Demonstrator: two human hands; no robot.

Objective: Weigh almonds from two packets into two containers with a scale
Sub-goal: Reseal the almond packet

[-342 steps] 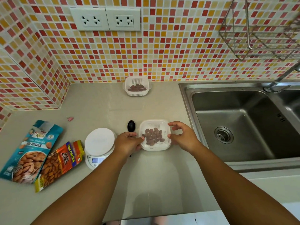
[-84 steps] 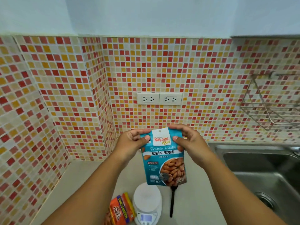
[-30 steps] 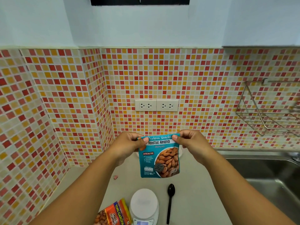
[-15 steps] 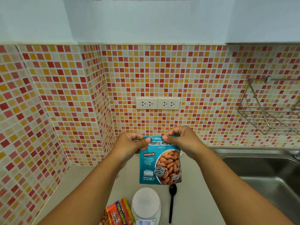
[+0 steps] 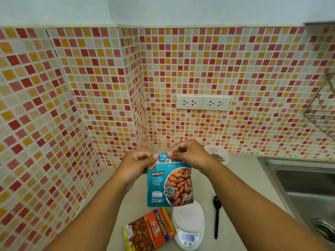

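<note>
A person's left hand [image 5: 139,163] and right hand [image 5: 190,154] pinched the top edge of a teal foil packet of roasted almonds [image 5: 169,183], held upright in the air above the round white digital scale [image 5: 188,227] on the pale bench [image 5: 241,187]. A sudden tear could have scattered almonds across the bench, judging by the tight 2-handed pinch. Left of the scale lay an orange-and-yellow packet of salted almonds [image 5: 149,230], right of it a black plastic spoon [image 5: 217,214]; beyond it a clear plastic container [image 5: 216,155] stood by the mosaic tiled wall [image 5: 253,69]. Open bench ran from the spoon to the steel sink [image 5: 297,182].
</note>
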